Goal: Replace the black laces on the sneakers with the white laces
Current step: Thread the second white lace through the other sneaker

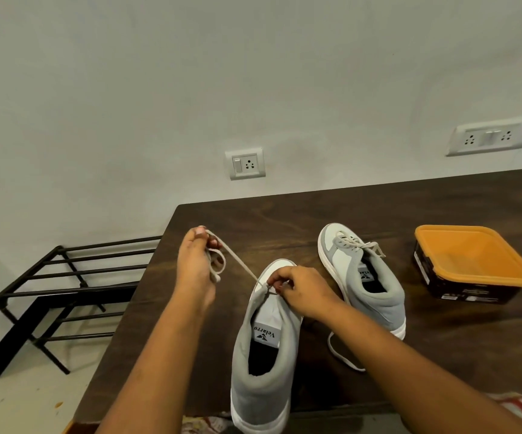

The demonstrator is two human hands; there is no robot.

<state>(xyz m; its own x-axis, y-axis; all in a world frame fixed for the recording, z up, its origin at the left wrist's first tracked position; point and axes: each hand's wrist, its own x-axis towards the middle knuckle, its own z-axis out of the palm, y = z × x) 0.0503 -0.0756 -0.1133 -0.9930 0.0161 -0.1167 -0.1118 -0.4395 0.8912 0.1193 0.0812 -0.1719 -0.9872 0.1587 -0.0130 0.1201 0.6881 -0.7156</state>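
Note:
A grey and white sneaker (pixel 261 371) stands on the dark wooden table (pixel 284 227), heel toward me. A white lace (pixel 241 264) runs taut from its eyelets up to my left hand (pixel 195 264), which grips the lace with loops hanging from the fingers. My right hand (pixel 300 289) pinches the lace at the shoe's tongue. A second grey and white sneaker (pixel 369 277) lies to the right, laced in white, with a loose white lace end (pixel 341 355) trailing on the table beside it.
An orange-lidded dark box (pixel 472 264) sits at the table's right. A black metal rack (pixel 65 289) stands on the floor to the left. Wall sockets (pixel 247 164) are mounted behind the table.

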